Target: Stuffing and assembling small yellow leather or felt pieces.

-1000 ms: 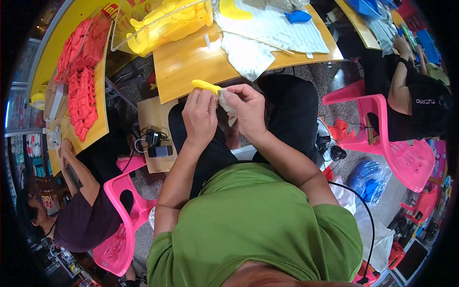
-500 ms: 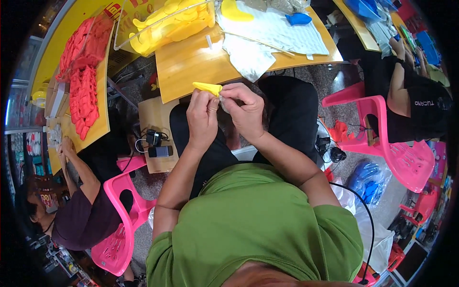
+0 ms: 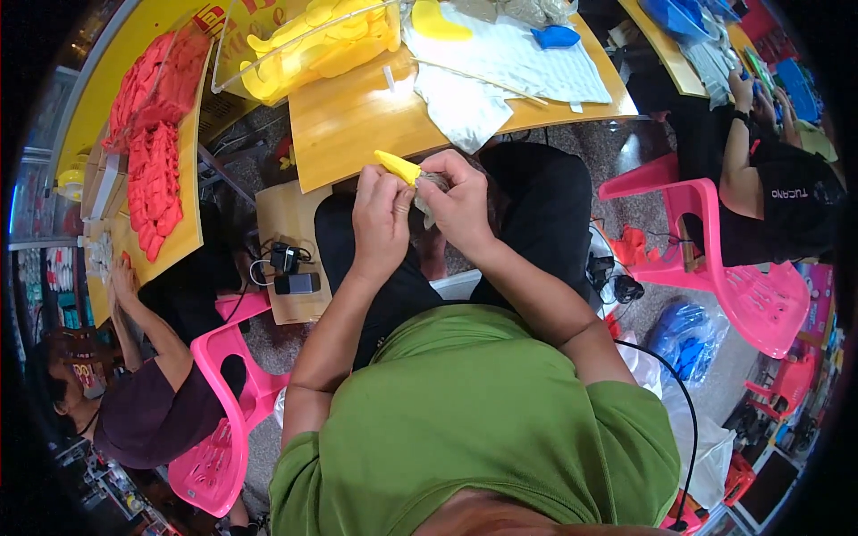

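Note:
A yellow banana-shaped piece (image 3: 393,164), probably soft fabric, is pinched between the fingertips of my left hand (image 3: 380,223), its pointed tip aimed up and left. Close against its right end, my right hand (image 3: 463,204) closes its thumb and fingers around a crumpled greyish-beige clump (image 3: 427,213), whose lower part hangs below the thumb. Where the clump meets the yellow piece is partly hidden by my fingers. Both hands are above my lap, just short of the table edge.
On the wooden table (image 3: 349,134) stand a clear bin (image 3: 399,27) of yellow pieces (image 3: 313,54) and a white cloth (image 3: 518,67) bearing a thin stick (image 3: 478,80), a yellow banana shape (image 3: 438,22) and a blue fish shape (image 3: 556,37). Red pieces (image 3: 154,188) fill the left table. People sit on both sides.
The yellow piece has tilted, its tip now pointing higher. More of the greyish-beige clump shows beneath my right hand, which has shifted slightly.

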A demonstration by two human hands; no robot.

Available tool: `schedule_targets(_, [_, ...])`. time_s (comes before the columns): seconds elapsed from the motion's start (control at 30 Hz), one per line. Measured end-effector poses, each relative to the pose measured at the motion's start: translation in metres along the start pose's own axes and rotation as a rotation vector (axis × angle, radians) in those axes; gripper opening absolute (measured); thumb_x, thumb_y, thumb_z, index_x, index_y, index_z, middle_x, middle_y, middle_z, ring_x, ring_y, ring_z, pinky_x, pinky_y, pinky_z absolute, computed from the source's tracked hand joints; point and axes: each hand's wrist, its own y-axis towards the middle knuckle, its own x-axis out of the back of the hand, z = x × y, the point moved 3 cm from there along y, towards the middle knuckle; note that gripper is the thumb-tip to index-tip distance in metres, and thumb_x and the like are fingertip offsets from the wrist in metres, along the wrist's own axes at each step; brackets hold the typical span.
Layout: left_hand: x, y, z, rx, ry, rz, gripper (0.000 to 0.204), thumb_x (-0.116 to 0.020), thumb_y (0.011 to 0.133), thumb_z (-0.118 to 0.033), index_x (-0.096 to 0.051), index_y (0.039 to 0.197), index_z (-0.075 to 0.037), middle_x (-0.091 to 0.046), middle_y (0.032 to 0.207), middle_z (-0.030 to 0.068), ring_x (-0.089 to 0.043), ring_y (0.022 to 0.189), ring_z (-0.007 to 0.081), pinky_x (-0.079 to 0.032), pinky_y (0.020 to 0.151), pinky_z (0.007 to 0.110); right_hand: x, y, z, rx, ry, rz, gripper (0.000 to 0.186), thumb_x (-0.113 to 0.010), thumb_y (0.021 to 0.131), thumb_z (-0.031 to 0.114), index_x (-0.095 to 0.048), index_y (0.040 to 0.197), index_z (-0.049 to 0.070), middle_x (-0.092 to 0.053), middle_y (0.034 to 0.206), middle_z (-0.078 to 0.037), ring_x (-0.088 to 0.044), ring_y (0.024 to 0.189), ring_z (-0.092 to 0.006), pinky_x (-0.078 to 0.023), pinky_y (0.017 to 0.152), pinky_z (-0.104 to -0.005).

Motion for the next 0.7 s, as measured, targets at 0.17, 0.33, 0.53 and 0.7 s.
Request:
schedule_targets(0.17, [-0.006, -0.005, -0.005, -0.103, 0.314, 0.032, 0.014, -0.058, 0.087, -0.013, -0.05, 0.085, -0.002, -0.045, 0.088, 0.0123, -0.048, 0.083, 0.0284, -0.042, 0.074, 0.035, -0.001, -0.006, -0.004, 0.007, -0.015, -0.117, 0.007, -0.063, 0.078, 0.001, -0.058, 0.08, -0.002, -0.06, 0.077, -0.006, -0.056, 0.061, -0.0103, -0.045, 0.053, -0.0247])
schedule_targets(0.33, [-0.001, -0.006, 0.019, 0.273, -0.423, -0.119, 0.015, -0.055, 0.092, -0.015, -0.053, 0.095, -0.001, -0.051, 0.092, 0.0047, -0.051, 0.086, 0.0127, -0.042, 0.075, 0.025, 0.0, -0.005, -0.011, -0.48, 0.643, 0.037, 0.005, -0.061, 0.083, 0.003, -0.058, 0.082, -0.001, -0.06, 0.075, -0.006, -0.055, 0.058, -0.0095, -0.044, 0.046, -0.0226])
schedule_targets(0.53, [-0.012, -0.016, 0.028, 0.416, -0.476, 0.061, 0.012, -0.053, 0.092, -0.009, -0.055, 0.096, 0.001, -0.06, 0.081, 0.0023, -0.054, 0.069, 0.0055, -0.044, 0.062, 0.02, -0.004, -0.013, -0.023, -0.545, 0.702, -0.13, 0.005, -0.061, 0.083, 0.003, -0.058, 0.084, -0.001, -0.06, 0.076, -0.006, -0.056, 0.058, -0.0109, -0.046, 0.046, -0.0232])
schedule_targets(0.7, [-0.01, -0.018, 0.029, 0.47, -0.54, -0.014, 0.011, -0.052, 0.092, -0.006, -0.057, 0.095, 0.003, -0.063, 0.078, 0.0035, -0.055, 0.066, 0.0045, -0.044, 0.059, 0.019, -0.004, -0.023, -0.011, -0.612, 0.69, -0.109, 0.011, -0.063, 0.08, 0.0, -0.058, 0.089, -0.002, -0.061, 0.079, -0.006, -0.057, 0.06, -0.0117, -0.049, 0.052, -0.0246])
